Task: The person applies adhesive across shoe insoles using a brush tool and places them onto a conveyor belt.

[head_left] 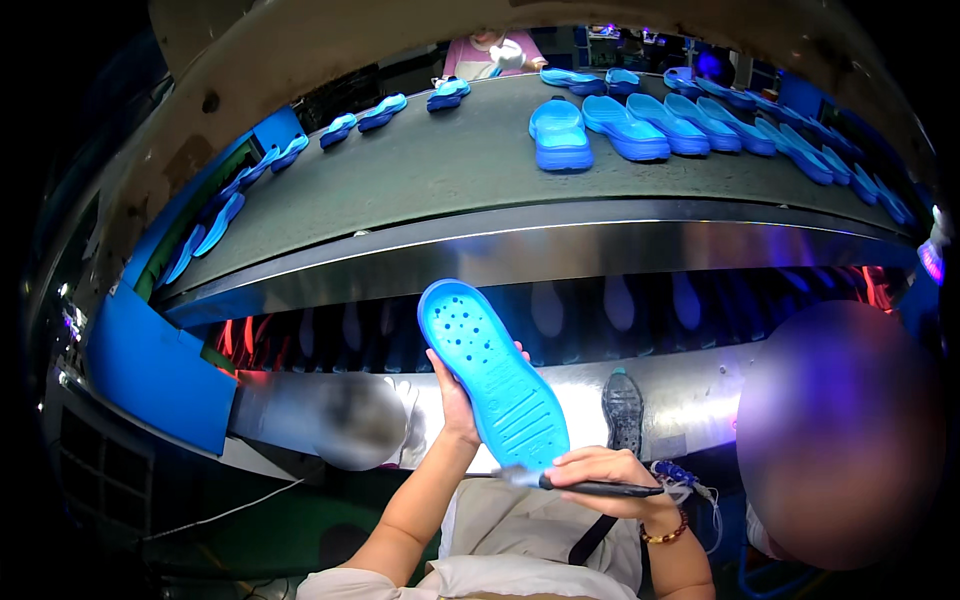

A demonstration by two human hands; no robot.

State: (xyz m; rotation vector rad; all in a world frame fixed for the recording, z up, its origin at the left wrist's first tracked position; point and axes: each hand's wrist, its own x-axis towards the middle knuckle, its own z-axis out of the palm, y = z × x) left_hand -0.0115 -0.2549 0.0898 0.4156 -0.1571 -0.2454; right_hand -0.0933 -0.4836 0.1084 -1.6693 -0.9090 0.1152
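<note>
A bright blue shoe sole (pixel 490 370), with small dark holes at its toe end and grooves toward the heel, is held up at a slant in front of me. My left hand (pixel 457 402) grips it along its left side, and fingertips show past its right edge. In my right hand (pixel 608 474) is a brush (pixel 605 489) with a black handle. Its pale bristles are at the sole's heel end; whether they touch it I cannot tell. A beaded bracelet circles my right wrist.
A grey conveyor belt (pixel 400 190) carries several blue soles (pixel 625 128), with a person (pixel 492 55) behind it. Below, darker soles (pixel 618 303) lie in a slot with red glowing ends (pixel 240 340). A dark sole (pixel 623 412) rests on the metal ledge (pixel 685 385).
</note>
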